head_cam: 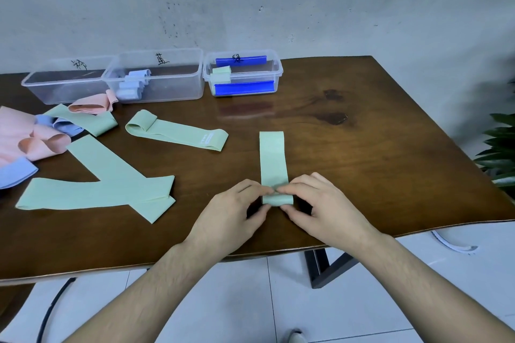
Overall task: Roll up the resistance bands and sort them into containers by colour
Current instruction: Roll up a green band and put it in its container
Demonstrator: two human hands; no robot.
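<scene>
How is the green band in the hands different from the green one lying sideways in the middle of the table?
The band being rolled points away from the person; the loose green band lies sideways. Both hands, left and right, pinch the first at its near end, while nothing touches the other. The first is curled at its near end; the other's left end is folded over. Both are pale green and lie on the wooden table.

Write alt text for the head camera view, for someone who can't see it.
Both hands, left hand and right hand, pinch the near end of a green band lying on a wooden table, starting a roll. Loose green, pink and blue bands lie at left; three clear containers stand along the far edge.
</scene>
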